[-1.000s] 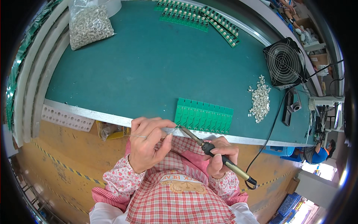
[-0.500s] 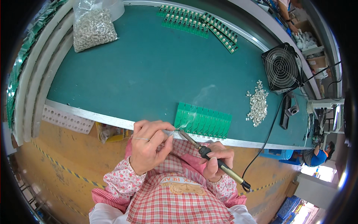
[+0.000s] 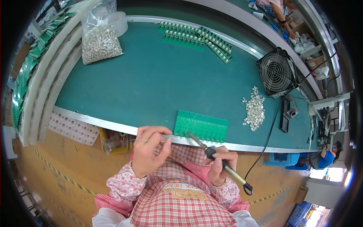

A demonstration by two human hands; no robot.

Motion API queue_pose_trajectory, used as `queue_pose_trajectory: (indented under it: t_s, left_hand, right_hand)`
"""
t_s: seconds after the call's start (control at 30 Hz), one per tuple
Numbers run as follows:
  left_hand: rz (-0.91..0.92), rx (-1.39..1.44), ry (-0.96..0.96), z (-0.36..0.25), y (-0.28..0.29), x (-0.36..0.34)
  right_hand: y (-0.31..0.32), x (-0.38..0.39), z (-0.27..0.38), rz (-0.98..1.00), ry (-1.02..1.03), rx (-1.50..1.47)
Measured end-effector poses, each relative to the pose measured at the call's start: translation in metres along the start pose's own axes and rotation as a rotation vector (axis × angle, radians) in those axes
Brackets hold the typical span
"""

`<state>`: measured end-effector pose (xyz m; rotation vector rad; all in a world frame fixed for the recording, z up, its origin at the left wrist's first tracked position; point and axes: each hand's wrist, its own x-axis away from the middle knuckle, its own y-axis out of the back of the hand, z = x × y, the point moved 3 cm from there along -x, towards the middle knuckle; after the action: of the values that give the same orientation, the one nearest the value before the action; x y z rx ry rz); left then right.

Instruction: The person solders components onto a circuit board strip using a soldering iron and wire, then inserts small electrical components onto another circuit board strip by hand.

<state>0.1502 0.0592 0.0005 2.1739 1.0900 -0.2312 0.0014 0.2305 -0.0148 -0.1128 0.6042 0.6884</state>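
A green panel of joined circuit boards (image 3: 201,125) lies at the near edge of the table, its row of metal contacts toward me. My left hand (image 3: 148,155), closed in a pinch, holds a thin solder wire (image 3: 140,140) beside the panel's left end; the fingertips partly hide the wire. In my right hand (image 3: 225,160) is a soldering iron (image 3: 234,175), gripped like a pen. Its metal tip points up and left, over the left part of the panel; whether it touches cannot be told.
Loose small silvery parts (image 3: 255,109) are heaped at the right, near a black fan (image 3: 278,72) and an iron stand (image 3: 289,113). Populated circuit boards (image 3: 183,34) lie at the far edge. A bag of parts (image 3: 101,43) sits far left, beside white racks (image 3: 49,75). A black cord (image 3: 267,145) trails right.
The soldering iron's tip has come away from the contacts at the panel's left end, up over the boards. The smoke has gone. My left hand has drawn slightly away from the panel.
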Motion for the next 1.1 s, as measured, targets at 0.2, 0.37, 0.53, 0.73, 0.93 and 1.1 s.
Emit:
queue_pose_trajectory:
  t_s: [0.2,0.37,0.53,0.73,0.93,1.1]
  left_hand:
    - [0.058,0.005,-0.008,-0.001,0.009,-0.037]
    - [0.349,-0.196,-0.168,-0.004,-0.018,-0.073]
    - [0.598,0.056,0.019,0.009,-0.024,-0.095]
    - [0.362,0.492,0.384,0.076,0.030,-0.095]
    - [-0.017,0.022,0.415,0.133,0.148,-0.102]
    - [-0.368,-0.736,0.188,0.109,0.163,-0.111]
  right_hand:
    - [0.031,-0.030,-0.011,-0.236,-0.083,0.124]
    - [0.043,-0.049,-0.027,-0.312,-0.183,0.158]
    - [0.041,-0.044,-0.025,-0.339,-0.173,0.226]
    - [0.044,-0.042,-0.035,-0.345,-0.158,0.163]
    - [0.043,-0.041,-0.033,-0.333,-0.149,0.197]
    - [0.040,-0.041,-0.030,-0.330,-0.197,0.217]
